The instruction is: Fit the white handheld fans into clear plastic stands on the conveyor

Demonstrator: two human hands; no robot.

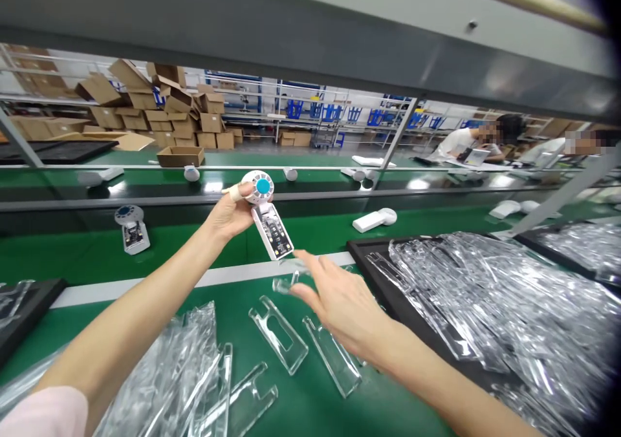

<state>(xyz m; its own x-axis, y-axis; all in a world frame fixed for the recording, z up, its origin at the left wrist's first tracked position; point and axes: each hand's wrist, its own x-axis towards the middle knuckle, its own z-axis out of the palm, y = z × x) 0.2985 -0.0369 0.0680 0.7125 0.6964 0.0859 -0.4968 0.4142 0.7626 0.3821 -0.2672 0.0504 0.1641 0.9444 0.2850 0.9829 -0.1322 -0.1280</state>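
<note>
My left hand (235, 216) is closed around the head of a white handheld device (272, 230). The head carries a blue disc ringed by dark segments, and a circuit board shows in the open handle. Just below the handle's end, my right hand (339, 298) pinches a clear plastic frame (286, 283) between thumb and fingers; much of this piece is hidden by the hand. Two more clear frames, a nearer one (280, 337) and one under my right wrist (334, 358), lie flat on the green work surface (301, 405).
Clear frames are heaped at lower left (179, 366) and in a black tray (361, 249) on the right. A similar device (132, 229) with its board exposed lies on the belt at left, a white one (374, 220) at right. A metal beam (301, 30) crosses overhead. People sit far right.
</note>
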